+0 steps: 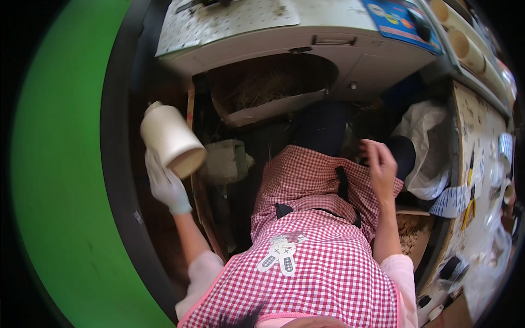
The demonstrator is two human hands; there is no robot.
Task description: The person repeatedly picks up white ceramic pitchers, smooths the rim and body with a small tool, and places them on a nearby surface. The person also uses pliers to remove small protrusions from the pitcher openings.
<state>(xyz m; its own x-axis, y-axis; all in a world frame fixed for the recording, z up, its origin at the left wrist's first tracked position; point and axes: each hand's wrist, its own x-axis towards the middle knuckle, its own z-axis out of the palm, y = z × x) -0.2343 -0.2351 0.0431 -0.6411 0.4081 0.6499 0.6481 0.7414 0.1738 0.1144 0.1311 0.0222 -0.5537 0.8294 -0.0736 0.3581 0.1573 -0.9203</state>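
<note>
My left hand (165, 180), in a pale glove, grips a cream-coloured hollow cylinder (170, 134) at the left. The cylinder is tilted, its narrow neck pointing up and away and its wide open end facing toward the lower right. My bare right hand (380, 164) hovers over my right thigh, next to the checked apron (322, 240). Its fingers are curled together, slightly blurred, and whatever may lie inside them is hidden.
Ahead stands a pale workbench (235, 27) with an open box of straw-like shreds (262, 90) beneath it. A green surface (60, 164) with a dark edge runs along the left. On the right-hand worktop (470, 120) lie yellow-handled scissors (469, 213); cream tubes (465, 46) lie behind.
</note>
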